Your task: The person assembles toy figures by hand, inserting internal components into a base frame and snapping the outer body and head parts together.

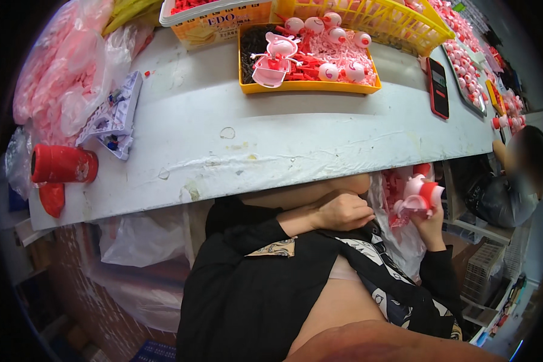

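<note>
My right hand (429, 228) is closed around a pink and red plastic toy figure (417, 196), beyond the table's near edge. Under it a clear plastic bag (398, 241) hangs open, with pink and red pieces inside. My left hand (346, 211) is curled into a loose fist over my lap, just left of the bag. Its palm side is hidden, so I cannot see whether anything small is in it. On the table a yellow tray (311, 88) holds pink toy heads, red pieces, dark small parts and a larger pink figure-shaped piece (276, 60).
A yellow basket (425, 36) and a white tub (214, 27) stand at the back. Bags of pink parts (57, 72), a lilac plastic rack (119, 114) and a red cylinder (66, 164) lie left. At right are a phone (438, 89) and another person (507, 187).
</note>
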`<state>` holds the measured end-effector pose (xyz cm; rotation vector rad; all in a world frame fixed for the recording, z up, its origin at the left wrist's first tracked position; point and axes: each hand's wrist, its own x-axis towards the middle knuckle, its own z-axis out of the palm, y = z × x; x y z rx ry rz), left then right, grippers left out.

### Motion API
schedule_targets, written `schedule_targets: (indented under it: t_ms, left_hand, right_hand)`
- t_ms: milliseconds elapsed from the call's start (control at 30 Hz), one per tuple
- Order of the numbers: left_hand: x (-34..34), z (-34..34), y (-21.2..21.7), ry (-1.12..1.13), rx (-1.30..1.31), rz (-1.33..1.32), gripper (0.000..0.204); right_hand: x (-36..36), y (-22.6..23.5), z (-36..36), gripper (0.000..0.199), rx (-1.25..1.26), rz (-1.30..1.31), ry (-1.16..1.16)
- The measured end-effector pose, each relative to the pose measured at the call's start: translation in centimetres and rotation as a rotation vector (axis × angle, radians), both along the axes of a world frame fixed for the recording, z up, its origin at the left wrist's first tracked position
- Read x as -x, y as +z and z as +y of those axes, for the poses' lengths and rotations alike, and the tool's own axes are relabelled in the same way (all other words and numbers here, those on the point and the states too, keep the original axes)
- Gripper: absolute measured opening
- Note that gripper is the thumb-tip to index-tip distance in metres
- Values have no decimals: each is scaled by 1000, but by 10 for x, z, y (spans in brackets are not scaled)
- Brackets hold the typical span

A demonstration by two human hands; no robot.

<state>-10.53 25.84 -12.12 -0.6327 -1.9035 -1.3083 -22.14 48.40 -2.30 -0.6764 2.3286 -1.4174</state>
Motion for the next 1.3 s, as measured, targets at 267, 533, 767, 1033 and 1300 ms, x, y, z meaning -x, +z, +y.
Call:
schedule_targets:
  t_ms: [267, 533, 767, 1033, 1300]
  left_hand:
    - [0, -1, -2, -5, -12, 31, 11]
    - [-8, -2, -8, 5, -88, 18, 11]
    - [-3, 0, -14, -31, -108, 27, 11]
    - [-7, 0, -21, 47, -66, 55, 11]
    - [-5, 2, -21, 19, -50, 4, 13]
  right_hand:
    - [34, 22, 1, 64, -427, 71, 190]
    - [24, 83, -39, 55, -436, 53, 232]
    - [10, 143, -57, 56, -445, 192, 161]
    - [17, 192, -258, 59, -142, 586, 706]
    - [-64, 131, -459, 50, -151, 449, 1019]
